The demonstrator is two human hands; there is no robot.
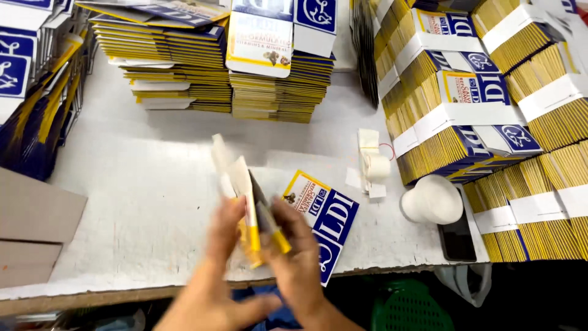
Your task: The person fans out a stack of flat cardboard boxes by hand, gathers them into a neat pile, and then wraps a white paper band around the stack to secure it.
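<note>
My left hand (pixel 222 245) and my right hand (pixel 295 251) together hold a flat carton blank (pixel 250 202), white inside with yellow edges, standing on edge and blurred by motion above the white table (pixel 135 202). A second blank seems pinched in my right hand beside it. Just to the right, a blue, white and yellow flat carton (pixel 324 211) lies on the table under my right hand.
Tall stacks of flat cartons (pixel 184 67) stand at the back and far left. Banded bundles of cartons (pixel 490 122) fill the right side. A white round object (pixel 432 200), a black phone (pixel 456 239), paper scraps (pixel 370 162) and brown cardboard (pixel 30 220) lie nearby.
</note>
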